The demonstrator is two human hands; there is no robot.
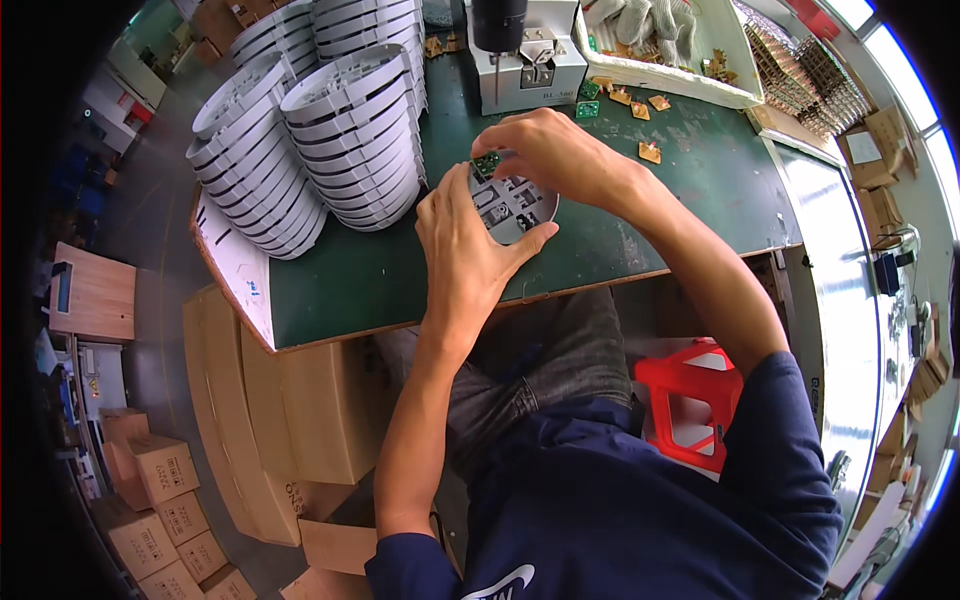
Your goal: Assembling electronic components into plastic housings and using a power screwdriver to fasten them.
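My left hand grips the near left rim of a round light-grey plastic housing, its thumb along the near edge. The housing's inside faces up, showing ribs and dark and white parts. Over its far left side, my right hand pinches a small green circuit board. Whether the board touches the housing I cannot tell. Beyond the hands stands a grey machine with a black driver pointing down above it.
Tall stacks of grey round housings stand on the green table at left. Loose small boards lie at far right, near a white foam box holding gloves. Cardboard boxes and a red stool are below the table.
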